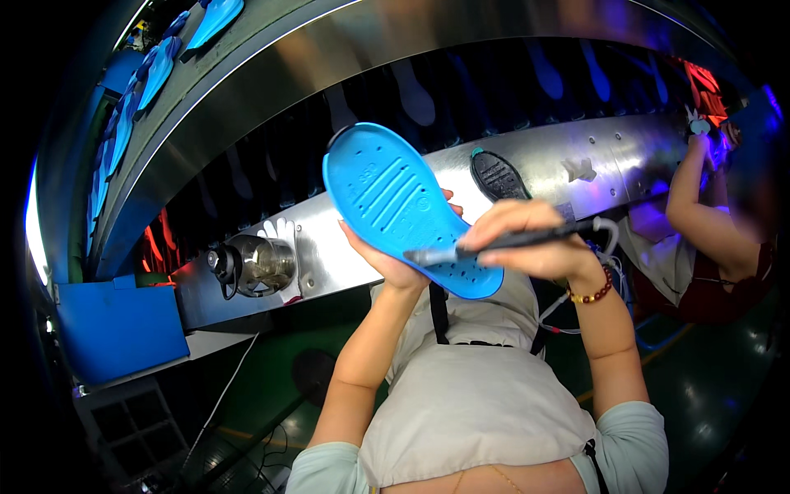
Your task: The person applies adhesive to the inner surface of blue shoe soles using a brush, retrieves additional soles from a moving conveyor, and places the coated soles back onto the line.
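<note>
A bright blue shoe sole [387, 191] with raised bars and small holes is tilted up in front of me. My left hand [393, 262] grips it from beneath, the thumb along its left edge and fingertips showing past the right edge. Across its lower end, my right hand [535, 243] is closed round the dark handle of a brush [518, 239]. The brush's pale bristles [432, 256] appear to rest on the sole's surface. Behind my right hand, a black sole [499, 176] lies on the metal bench [448, 169].
A clear jug with a black lid [265, 265] and white gloves [288, 235] sit at the left of the bench. Soles fill the dark rack [415, 95] beyond. More blue soles [156, 74] lie on a conveyor. At right is another person's arm [690, 198]; a blue box [119, 329] stands lower left.
</note>
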Demonstrator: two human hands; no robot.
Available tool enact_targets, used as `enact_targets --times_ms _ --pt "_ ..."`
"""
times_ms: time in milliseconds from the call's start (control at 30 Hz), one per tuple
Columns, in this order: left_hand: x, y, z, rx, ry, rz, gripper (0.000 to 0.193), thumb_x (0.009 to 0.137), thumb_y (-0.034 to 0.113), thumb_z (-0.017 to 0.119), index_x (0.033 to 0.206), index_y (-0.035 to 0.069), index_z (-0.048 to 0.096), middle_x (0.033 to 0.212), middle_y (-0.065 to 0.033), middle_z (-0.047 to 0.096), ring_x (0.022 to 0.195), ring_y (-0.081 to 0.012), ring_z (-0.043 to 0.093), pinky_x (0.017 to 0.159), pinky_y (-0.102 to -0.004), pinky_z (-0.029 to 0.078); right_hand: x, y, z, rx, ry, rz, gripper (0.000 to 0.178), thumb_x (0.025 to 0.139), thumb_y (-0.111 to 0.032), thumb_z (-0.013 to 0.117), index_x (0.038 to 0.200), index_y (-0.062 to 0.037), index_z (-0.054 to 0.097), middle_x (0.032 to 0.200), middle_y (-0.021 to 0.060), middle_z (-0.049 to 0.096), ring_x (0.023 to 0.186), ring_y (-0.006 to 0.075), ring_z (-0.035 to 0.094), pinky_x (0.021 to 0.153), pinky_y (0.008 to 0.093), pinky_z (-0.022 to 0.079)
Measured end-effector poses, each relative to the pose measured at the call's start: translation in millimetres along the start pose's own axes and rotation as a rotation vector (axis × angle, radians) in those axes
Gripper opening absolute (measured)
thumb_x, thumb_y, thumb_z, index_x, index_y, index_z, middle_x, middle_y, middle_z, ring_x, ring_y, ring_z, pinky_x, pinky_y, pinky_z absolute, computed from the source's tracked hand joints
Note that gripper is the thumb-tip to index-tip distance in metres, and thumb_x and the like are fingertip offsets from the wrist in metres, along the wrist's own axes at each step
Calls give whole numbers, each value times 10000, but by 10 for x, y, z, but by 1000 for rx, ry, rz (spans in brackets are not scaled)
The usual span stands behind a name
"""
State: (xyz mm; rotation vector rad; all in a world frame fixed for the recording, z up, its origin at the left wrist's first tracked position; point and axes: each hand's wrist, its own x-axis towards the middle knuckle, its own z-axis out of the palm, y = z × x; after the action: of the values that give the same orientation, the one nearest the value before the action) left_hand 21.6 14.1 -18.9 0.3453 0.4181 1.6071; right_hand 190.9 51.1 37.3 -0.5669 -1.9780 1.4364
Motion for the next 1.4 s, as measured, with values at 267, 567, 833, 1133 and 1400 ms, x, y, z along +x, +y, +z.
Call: enact_targets --times_ms 267,567,833,1133,1400 --pt "40 176 84 -78 40 175 891 712 760 145 1205 55 376 930 -228 565 724 -354 580 634 -442 490 -140 14 0 -3 -12 -25 216 643 17 677 853 -10 637 886 111 635 841 206 600 760 297 477" --pt "72 342 137 -27 29 161 920 699 775 123 1188 47 401 936 -214 563 746 -323 582 646 -435 496 -233 -1 20 -30 -84 -23 217 657 5 674 871 -7 641 885 92 635 879 220 587 793 311 463" --pt "-149 188 346 -106 63 -4 860 756 713 211 1298 49 282 1196 -203 436 1079 -325 447 882 -467 398 -290 147 208 696 256 163 215 746 0 602 952 51 572 945 169 610 872 204 600 789 279 480" --pt "-133 302 -77 88 -199 -403 530 855 304 430 1271 0 308 1158 -174 491 1008 -255 537 852 -363 451 -189 -260 22 225 -62 312 218 681 33 646 898 23 625 877 131 643 810 169 624 712 251 493" --pt "-80 496 -36 144 -109 -931 438 811 271 486 1088 -68 501 1063 -205 547 885 -270 587 787 -356 484 -242 -332 -139 47 -273 -101 170 690 8 655 859 -3 641 908 159 629 844 247 626 726 287 507"
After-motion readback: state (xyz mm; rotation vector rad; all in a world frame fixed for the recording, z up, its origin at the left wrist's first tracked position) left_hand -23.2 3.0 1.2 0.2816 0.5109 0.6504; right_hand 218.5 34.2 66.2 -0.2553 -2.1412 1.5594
